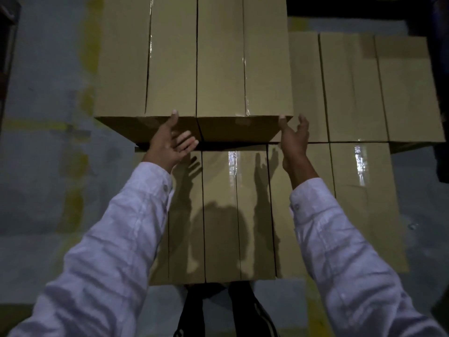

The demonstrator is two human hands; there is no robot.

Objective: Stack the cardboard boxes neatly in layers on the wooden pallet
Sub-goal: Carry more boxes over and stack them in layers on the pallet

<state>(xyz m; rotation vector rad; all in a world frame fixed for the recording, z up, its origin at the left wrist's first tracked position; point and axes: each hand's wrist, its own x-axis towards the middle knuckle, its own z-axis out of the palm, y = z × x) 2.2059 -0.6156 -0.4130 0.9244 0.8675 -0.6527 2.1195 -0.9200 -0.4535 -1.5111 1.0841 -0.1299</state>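
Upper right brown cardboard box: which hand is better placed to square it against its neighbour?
Right hand, probably: it sits at that brown cardboard box's outer near corner, while the left hand is at the neighbouring upper box's front face.

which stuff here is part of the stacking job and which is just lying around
Part of the job:
top-layer boxes
lower-layer boxes
left hand and right hand, both open at the top boxes' near face
pallet: not visible

Just there:
yellow floor lines
dark object at the right edge
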